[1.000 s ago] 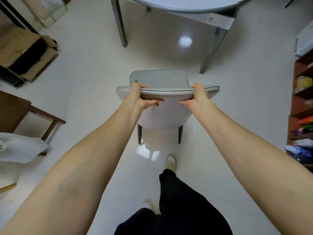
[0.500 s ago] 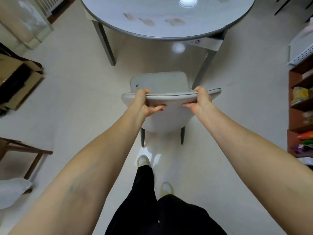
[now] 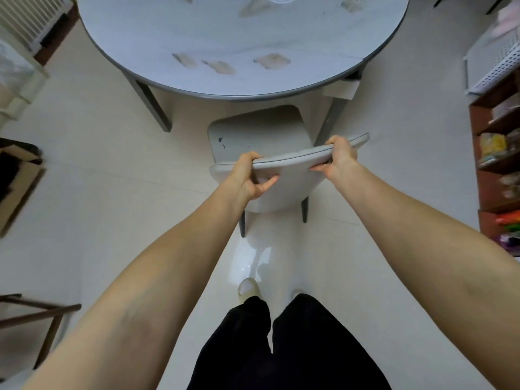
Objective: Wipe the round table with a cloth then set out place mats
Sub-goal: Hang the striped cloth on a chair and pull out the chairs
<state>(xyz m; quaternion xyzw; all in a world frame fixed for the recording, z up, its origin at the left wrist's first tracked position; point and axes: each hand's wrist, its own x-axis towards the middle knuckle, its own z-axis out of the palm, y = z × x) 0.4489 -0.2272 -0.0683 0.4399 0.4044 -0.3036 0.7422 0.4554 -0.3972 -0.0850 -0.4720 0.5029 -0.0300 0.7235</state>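
Note:
A round grey-white table (image 3: 242, 35) with a dark rim fills the top of the view; pale smudges mark its surface. A light grey chair (image 3: 259, 133) stands in front of it, its seat front just under the table's near edge. My left hand (image 3: 247, 175) grips the left part of the chair's curved backrest, fingers over the top and thumb underneath. My right hand (image 3: 339, 160) grips the right part of the backrest the same way. No cloth or place mat is in view.
A brown shelf unit (image 3: 498, 170) with coloured items stands at the right, a white perforated basket (image 3: 498, 63) on top. A cardboard box (image 3: 17, 187) lies at the left, a wooden stool frame (image 3: 36, 313) lower left. My legs and slippers are below the chair.
I have walked forward with the chair in both hands. The chair has moved up to the table, and its seat front now reaches the table's edge. Both grips are unchanged.

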